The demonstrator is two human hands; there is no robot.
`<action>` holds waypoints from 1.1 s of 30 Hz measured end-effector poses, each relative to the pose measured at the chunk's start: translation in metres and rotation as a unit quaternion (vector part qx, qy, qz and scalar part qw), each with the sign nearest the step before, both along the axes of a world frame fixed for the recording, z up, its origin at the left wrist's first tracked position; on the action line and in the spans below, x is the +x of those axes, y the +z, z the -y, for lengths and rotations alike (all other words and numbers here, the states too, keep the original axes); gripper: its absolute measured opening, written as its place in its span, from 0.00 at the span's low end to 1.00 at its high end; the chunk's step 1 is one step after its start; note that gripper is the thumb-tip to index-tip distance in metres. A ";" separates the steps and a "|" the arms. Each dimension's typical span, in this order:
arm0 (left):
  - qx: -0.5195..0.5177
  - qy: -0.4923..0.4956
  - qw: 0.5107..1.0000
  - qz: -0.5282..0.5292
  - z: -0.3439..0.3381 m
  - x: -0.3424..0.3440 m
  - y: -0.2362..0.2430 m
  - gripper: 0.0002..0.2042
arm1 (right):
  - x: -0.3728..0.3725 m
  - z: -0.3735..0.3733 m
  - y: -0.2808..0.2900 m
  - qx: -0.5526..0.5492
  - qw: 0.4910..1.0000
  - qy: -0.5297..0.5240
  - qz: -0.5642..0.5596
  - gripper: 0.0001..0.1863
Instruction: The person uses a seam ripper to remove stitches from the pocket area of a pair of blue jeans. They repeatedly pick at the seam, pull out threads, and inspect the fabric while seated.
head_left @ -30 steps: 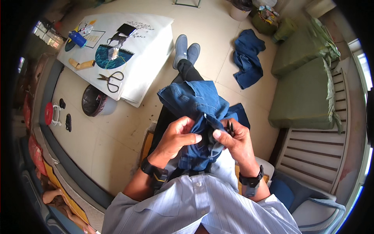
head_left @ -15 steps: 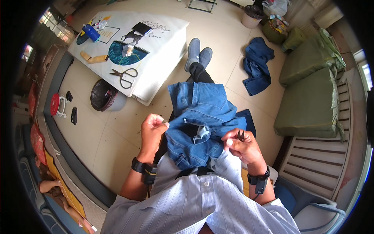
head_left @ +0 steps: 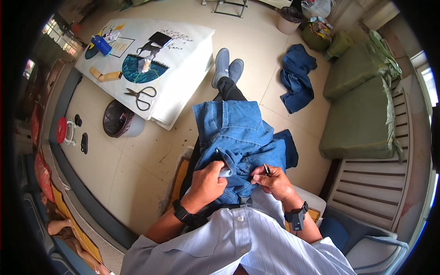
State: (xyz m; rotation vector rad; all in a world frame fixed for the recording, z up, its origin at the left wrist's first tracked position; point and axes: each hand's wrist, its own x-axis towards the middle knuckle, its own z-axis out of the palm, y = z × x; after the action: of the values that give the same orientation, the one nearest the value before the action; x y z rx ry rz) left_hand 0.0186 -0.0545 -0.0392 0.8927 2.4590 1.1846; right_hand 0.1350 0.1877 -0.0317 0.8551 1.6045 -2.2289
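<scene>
Faded, rumpled blue denim (head_left: pixel 250 137) rests on a person's lap (head_left: pixel 269 201), long axis and pocketed end pointing toward gray-blue shoes (head_left: pixel 222 64), left hand (head_left: pixel 208 184) gripping its cloth, right hand (head_left: pixel 276 183) clasping a dark tool (head_left: pixel 267 169).

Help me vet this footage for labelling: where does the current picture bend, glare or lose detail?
Head view: the grey band at left curves, corners go black; head view: the right-edge window glares, the table's side looks bright; head view: the small dark tool in the right hand shows little detail.
</scene>
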 end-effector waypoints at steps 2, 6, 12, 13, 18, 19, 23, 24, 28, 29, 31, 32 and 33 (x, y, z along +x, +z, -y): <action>0.041 0.020 0.997 0.069 0.013 0.001 -0.003 0.15 | 0.002 -0.008 -0.006 0.029 0.999 -0.031 0.000 0.05; 0.254 0.042 0.802 0.538 0.036 -0.009 -0.020 0.09 | -0.015 -0.033 -0.024 0.234 0.960 -0.112 -0.108 0.06; 0.132 0.058 0.893 0.427 0.011 -0.007 0.009 0.17 | -0.029 -0.039 -0.049 0.344 0.926 0.084 -0.134 0.18; 0.073 0.044 0.964 0.253 0.003 -0.005 0.010 0.20 | -0.027 -0.038 -0.049 0.362 0.918 0.096 -0.131 0.17; 0.084 0.129 0.984 0.084 -0.003 0.001 -0.011 0.16 | -0.023 -0.031 -0.040 0.295 0.948 0.006 -0.116 0.06; 0.089 0.142 0.981 0.094 -0.003 -0.002 -0.011 0.14 | -0.022 -0.033 -0.038 0.289 0.950 -0.016 -0.116 0.06; 0.072 0.100 0.986 0.110 0.003 -0.003 0.000 0.10 | -0.016 -0.041 -0.019 0.269 0.953 -0.077 -0.114 0.05; 0.062 0.075 0.989 0.108 0.006 -0.004 0.000 0.10 | -0.014 -0.042 -0.012 0.265 0.954 -0.085 -0.114 0.05; 0.122 0.113 0.980 0.106 -0.002 0.009 0.004 0.16 | -0.007 -0.042 0.002 0.246 0.960 -0.094 -0.092 0.05; 0.119 0.106 0.985 0.062 -0.004 0.009 0.008 0.19 | -0.006 -0.039 0.008 0.261 0.955 -0.096 -0.101 0.05; 0.121 0.089 0.989 0.014 -0.006 0.006 0.013 0.20 | -0.004 -0.038 0.013 0.263 0.954 -0.105 -0.101 0.05; 0.123 0.080 0.989 -0.010 -0.007 0.005 0.014 0.20 | -0.003 -0.038 0.016 0.265 0.953 -0.109 -0.101 0.05; 0.122 0.080 0.989 -0.017 -0.006 0.005 0.011 0.20 | -0.002 -0.039 0.019 0.262 0.953 -0.114 -0.106 0.05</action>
State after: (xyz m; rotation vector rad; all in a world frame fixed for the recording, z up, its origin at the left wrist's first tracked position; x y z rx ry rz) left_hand 0.0240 -0.0485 -0.0277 0.7932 2.4889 1.5637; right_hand 0.1328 0.2266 -0.0130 0.9943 2.3738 -2.1235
